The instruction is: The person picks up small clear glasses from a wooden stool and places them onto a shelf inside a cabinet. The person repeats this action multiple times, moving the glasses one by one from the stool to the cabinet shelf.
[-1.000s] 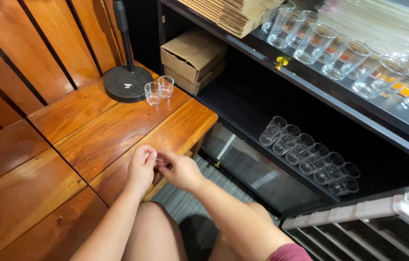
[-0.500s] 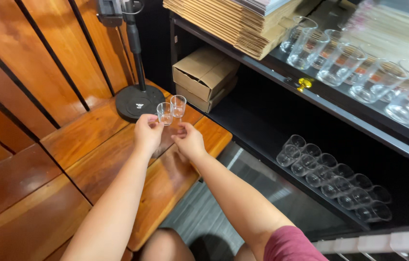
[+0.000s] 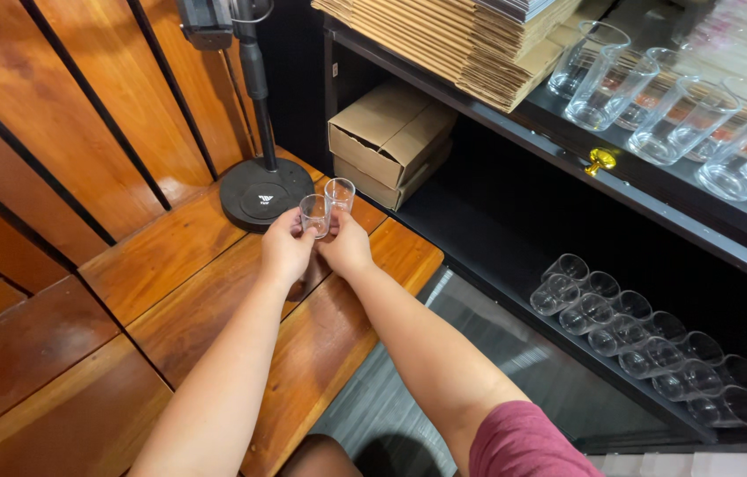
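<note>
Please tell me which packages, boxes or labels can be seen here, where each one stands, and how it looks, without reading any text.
Cardboard boxes: two brown, flat, closed, stacked on the lower black shelf beside the round stand base.
Folded cardboard stack: tan flattened sheets piled on the upper shelf, left of the tall glasses.
Logo mark: small, white, on the black round stand base, just beyond the left hand.

We see two hands close together over a wooden bench. The left hand holds a small clear glass. The right hand touches another small glass. A black round stand base sits just behind them.
</note>
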